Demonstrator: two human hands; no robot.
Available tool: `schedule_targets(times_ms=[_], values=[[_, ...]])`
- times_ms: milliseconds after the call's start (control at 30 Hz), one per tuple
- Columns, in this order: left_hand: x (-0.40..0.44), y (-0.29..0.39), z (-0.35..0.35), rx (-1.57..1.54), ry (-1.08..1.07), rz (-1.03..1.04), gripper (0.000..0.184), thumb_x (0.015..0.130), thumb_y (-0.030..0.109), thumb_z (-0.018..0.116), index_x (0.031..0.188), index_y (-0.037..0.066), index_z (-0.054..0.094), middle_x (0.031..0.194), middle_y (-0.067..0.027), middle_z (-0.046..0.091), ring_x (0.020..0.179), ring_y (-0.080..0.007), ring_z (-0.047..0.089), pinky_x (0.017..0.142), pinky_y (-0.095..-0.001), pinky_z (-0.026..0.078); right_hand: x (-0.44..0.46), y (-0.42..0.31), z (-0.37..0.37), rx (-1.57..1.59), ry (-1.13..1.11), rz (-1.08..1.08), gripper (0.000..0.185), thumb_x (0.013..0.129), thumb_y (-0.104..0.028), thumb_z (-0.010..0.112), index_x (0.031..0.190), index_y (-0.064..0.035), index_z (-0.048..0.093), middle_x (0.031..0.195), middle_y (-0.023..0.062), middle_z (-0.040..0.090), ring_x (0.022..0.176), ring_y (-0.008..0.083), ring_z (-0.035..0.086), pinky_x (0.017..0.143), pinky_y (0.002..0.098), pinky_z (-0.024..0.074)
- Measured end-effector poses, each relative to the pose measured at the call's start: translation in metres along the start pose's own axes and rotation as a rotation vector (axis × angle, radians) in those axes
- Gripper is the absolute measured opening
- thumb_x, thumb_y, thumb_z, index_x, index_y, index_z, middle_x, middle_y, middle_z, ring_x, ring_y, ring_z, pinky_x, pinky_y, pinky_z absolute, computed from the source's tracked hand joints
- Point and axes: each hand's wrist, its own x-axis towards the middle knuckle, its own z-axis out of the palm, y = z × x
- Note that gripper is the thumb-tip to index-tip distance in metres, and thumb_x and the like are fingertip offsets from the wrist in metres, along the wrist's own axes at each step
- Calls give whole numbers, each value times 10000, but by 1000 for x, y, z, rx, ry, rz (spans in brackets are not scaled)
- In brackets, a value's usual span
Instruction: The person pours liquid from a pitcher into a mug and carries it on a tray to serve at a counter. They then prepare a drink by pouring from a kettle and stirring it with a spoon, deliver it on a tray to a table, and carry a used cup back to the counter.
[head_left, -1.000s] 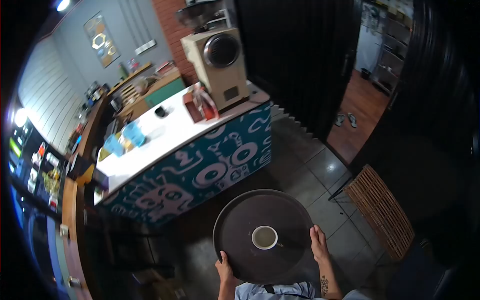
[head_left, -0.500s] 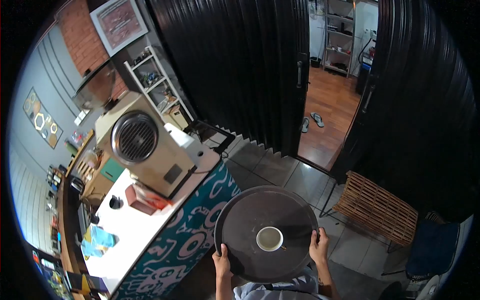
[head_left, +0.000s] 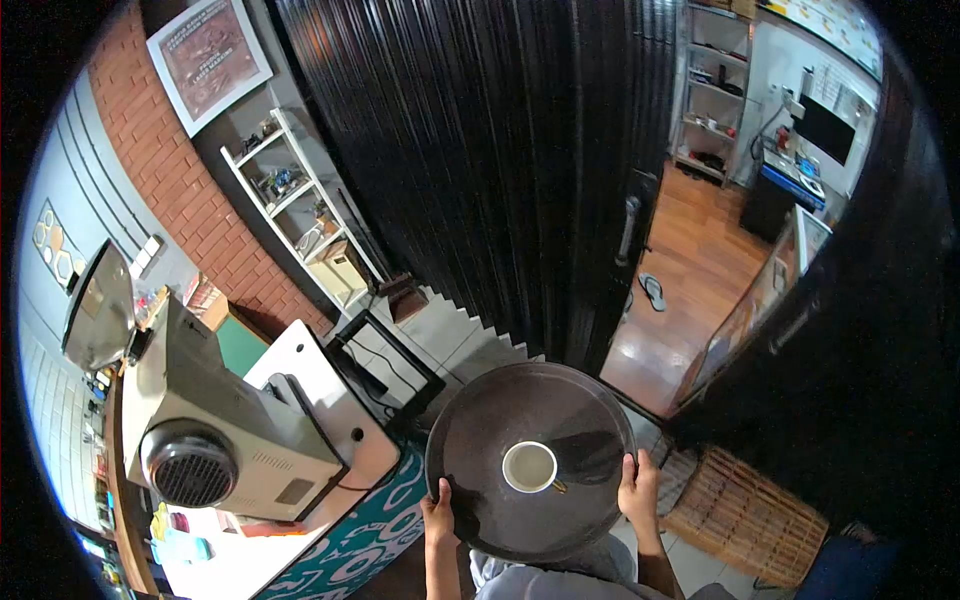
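A round dark tray [head_left: 500,400] is held level in front of the body. My left hand [head_left: 439,512] grips its lower left rim, thumb on top. On the right rim, my right hand [head_left: 638,488] holds it the same way, its other fingers mostly hidden underneath. A white cup [head_left: 529,467] with pale liquid stands near the tray's middle, its small handle pointing to the lower right. Neither hand touches the cup.
A white-topped counter [head_left: 375,445] with a large beige grinder [head_left: 240,440] is at the left. Ahead stands a black folding door [head_left: 480,180], with an opening onto a wooden floor [head_left: 700,240] and a sandal [head_left: 652,291]. A wicker seat [head_left: 745,515] is at the lower right.
The view has turned right and come closer to the doorway. The counter and grinder have shifted left in view. Both hands still hold the tray, with the cup on it.
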Motion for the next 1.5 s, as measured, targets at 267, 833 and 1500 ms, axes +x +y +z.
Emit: schedule_targets(times_ms=[267, 833, 1500], values=[[74, 79, 104, 7, 134, -49, 806, 896, 550, 684, 1316, -94, 441, 1165, -197, 614, 1003, -265, 619, 872, -396, 519, 182, -47, 43, -7, -125, -62, 263, 1024, -206, 521, 923, 34, 488, 721, 254, 492, 638, 423, 503, 605, 448, 404], [374, 194, 178, 30, 354, 63, 427, 950, 431, 674, 871, 16, 609, 669, 44, 477, 601, -93, 458, 570, -278, 373, 473, -98, 287, -54, -340, -210, 452, 1055, -290, 489, 1205, 130, 563, 633, 195, 528, 573, 305, 543, 575, 415, 428], [660, 325, 76, -502, 688, 159, 321, 920, 273, 747, 1036, -20, 686, 873, -33, 668, 741, -128, 605, 657, -284, 484, 644, -319, 714, 299, -677, -561, 339, 1036, -257, 512, 886, 47, 517, 759, 207, 532, 676, 364, 480, 669, 410, 423]])
